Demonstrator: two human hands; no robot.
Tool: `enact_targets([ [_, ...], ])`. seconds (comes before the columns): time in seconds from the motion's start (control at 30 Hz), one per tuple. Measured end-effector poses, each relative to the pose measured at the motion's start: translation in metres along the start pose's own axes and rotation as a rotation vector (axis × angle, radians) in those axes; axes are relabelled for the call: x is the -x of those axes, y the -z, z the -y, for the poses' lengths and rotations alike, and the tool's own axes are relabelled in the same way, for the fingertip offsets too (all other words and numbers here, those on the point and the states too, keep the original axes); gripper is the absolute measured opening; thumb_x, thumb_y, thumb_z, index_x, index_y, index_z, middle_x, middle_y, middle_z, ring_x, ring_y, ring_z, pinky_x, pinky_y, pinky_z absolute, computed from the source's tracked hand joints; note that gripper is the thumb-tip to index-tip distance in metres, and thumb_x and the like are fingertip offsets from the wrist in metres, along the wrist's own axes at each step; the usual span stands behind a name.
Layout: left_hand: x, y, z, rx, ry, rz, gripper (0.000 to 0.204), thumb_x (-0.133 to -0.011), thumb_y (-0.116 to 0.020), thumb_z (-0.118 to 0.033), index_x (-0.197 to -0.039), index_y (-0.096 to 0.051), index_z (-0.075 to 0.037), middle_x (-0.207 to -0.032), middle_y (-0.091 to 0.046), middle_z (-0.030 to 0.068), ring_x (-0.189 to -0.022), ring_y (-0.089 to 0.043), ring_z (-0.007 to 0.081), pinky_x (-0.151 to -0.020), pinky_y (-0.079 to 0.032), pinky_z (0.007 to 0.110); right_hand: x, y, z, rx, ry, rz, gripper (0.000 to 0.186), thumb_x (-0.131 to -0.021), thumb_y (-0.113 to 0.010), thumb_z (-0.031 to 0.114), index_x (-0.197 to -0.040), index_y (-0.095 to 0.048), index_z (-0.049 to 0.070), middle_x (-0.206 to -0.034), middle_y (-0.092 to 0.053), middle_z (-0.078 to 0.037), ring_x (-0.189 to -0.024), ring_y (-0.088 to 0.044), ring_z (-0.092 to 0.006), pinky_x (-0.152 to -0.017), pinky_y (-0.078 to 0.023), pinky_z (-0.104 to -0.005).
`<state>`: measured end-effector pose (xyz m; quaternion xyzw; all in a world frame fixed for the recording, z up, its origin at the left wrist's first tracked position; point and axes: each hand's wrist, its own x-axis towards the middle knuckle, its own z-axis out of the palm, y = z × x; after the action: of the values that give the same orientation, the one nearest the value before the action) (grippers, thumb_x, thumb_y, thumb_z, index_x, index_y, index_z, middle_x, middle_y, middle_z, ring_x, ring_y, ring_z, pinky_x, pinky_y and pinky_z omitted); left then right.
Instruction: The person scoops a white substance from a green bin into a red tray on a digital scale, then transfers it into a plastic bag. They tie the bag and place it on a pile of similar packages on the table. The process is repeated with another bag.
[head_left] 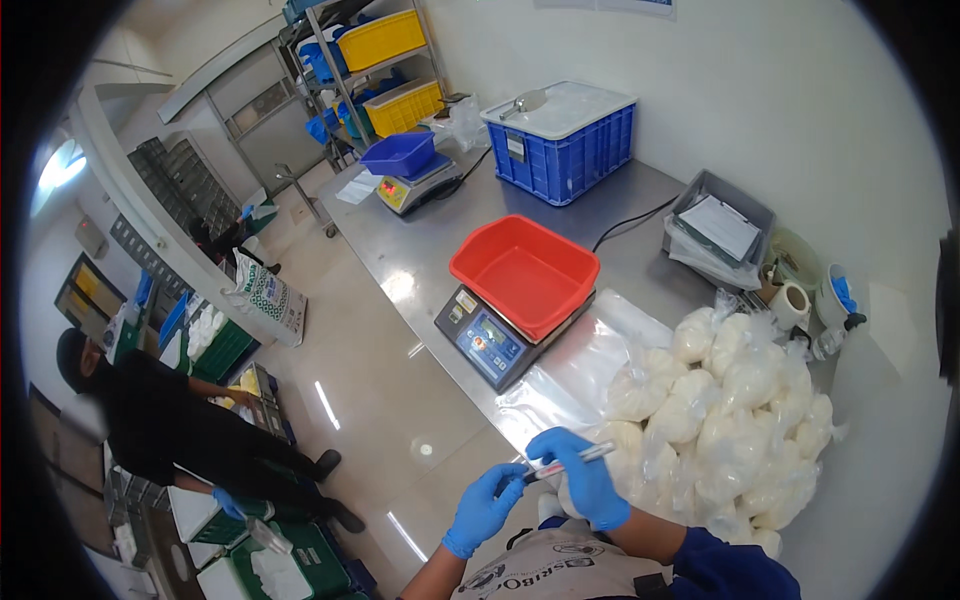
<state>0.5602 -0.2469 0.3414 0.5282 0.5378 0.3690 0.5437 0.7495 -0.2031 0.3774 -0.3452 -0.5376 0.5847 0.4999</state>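
Observation:
My right hand (585,480), in a blue glove, grips a white marker pen (598,452) held slantwise in front of my body. The fingers of my left hand (487,512), also gloved in blue, are pinched at the pen's dark end; whether that end is a cap cannot be made out. Beyond my hands, clear plastic bags (560,392) lie flat at the table's edge. A pile of tied clear bags of white powder (725,440) sits just to the right. Past the flat bags stands a digital scale (483,340) bearing a red plastic tub (530,275).
On the steel table (425,265) are a lidded blue crate (565,160), a second scale (412,190) with a blue tub (398,155), and a grey bin (735,205) of papers. A person in black (165,415) stands across the floor at left, beside green crates (300,560).

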Motion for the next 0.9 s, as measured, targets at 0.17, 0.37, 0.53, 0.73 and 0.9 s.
enact_targets([
  [0.17, -0.040, 0.001, -0.010, -0.464, 0.122, 0.233, 0.042, -0.094, -0.060, -0.035, -0.126, -0.060, -0.008, -0.112, -0.066, 0.0116, -0.094, -0.065, 0.0198, -0.085, -0.051, 0.033, -0.019, 0.041, -0.009, -0.154, -0.104, -0.164, 0.037, -0.102, -0.034, 0.020, -0.098, -0.062, -0.003, -0.101, -0.063, -0.011, -0.090, -0.061, -0.0171, -0.084, -0.048, -0.0303],
  [0.37, -0.066, -0.003, 0.001, -0.645, 0.143, 0.510, 0.053, -0.092, -0.056, -0.048, -0.129, -0.058, -0.009, -0.120, -0.063, 0.0134, -0.105, -0.064, 0.0263, -0.092, -0.050, 0.036, -0.021, 0.066, -0.038, -0.027, -0.093, -0.265, 0.038, -0.102, -0.037, 0.026, -0.095, -0.062, -0.002, -0.096, -0.064, -0.011, -0.087, -0.062, -0.0182, -0.082, -0.051, -0.0324],
  [0.53, -0.086, -0.005, 0.005, -0.735, -0.042, 0.509, 0.056, -0.091, -0.055, -0.049, -0.131, -0.056, -0.009, -0.124, -0.061, 0.0138, -0.109, -0.062, 0.0306, -0.095, -0.048, 0.038, -0.023, 0.079, -0.059, -0.271, -0.057, -0.253, 0.034, -0.100, -0.043, 0.024, -0.088, -0.059, -0.003, -0.093, -0.064, -0.015, -0.080, -0.063, -0.0207, -0.073, -0.051, -0.0331],
  [0.73, -0.070, 0.029, 0.020, -0.640, -0.037, 0.396, 0.053, -0.091, -0.054, -0.048, -0.124, -0.058, -0.007, -0.115, -0.064, 0.0150, -0.105, -0.063, 0.0325, -0.091, -0.049, 0.040, -0.045, 0.035, -0.011, 0.030, -0.305, -0.276, 0.022, -0.094, -0.054, 0.020, -0.086, -0.064, 0.002, -0.086, -0.060, -0.005, -0.071, -0.055, -0.0163, -0.064, -0.045, -0.0327],
  [0.9, -0.045, 0.091, 0.058, -0.648, 0.094, 0.254, 0.052, -0.092, -0.053, -0.047, -0.127, -0.058, -0.009, -0.120, -0.064, 0.0132, -0.109, -0.062, 0.0311, -0.094, -0.048, 0.038, -0.066, 0.004, -0.024, -0.083, -0.290, 0.011, 0.041, -0.098, -0.047, 0.031, -0.103, -0.063, -0.006, -0.102, -0.066, -0.016, -0.089, -0.065, -0.0241, -0.078, -0.052, -0.0346],
])
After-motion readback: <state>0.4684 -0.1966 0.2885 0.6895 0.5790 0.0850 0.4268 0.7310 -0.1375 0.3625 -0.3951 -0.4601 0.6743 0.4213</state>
